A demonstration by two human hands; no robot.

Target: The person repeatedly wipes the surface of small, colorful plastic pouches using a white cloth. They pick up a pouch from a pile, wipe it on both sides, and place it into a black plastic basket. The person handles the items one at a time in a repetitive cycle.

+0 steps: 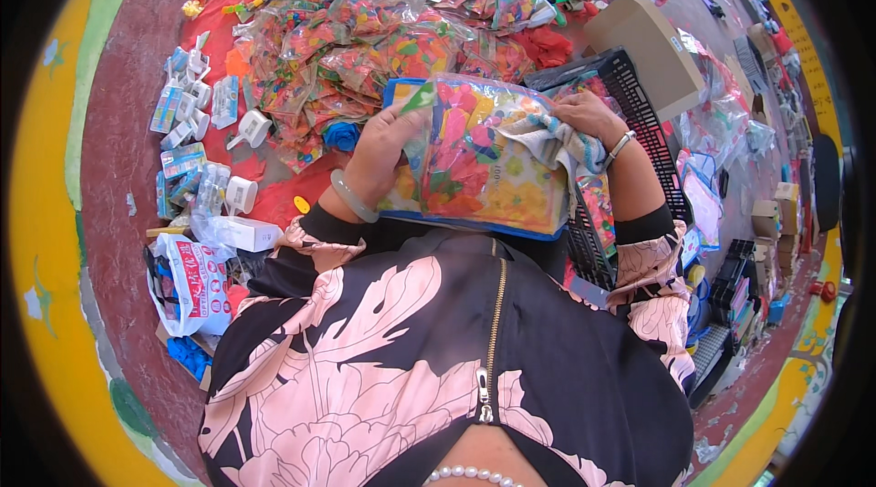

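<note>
My left hand (376, 151) pinches the left edge of a clear plastic bag (470, 145) filled with bright, many-coloured pieces that look like balloons. The bag lies over a flat blue-edged board or tray (394, 204) in front of my body. A folded white and blue-grey striped cloth (558, 142) is gripped by my right hand (591, 117), its fingers curled over the cloth at the bag's upper right. One end of the cloth rests on the bag, and another hangs down past its right edge. The fingertips of the right hand are partly hidden.
A big heap of similar filled bags (319, 63) covers red cloth ahead. Black plastic crates (639, 108) and an open cardboard box (643, 54) stand close on my right. White handled devices (251, 129) and a white printed carrier bag (193, 282) lie on the left.
</note>
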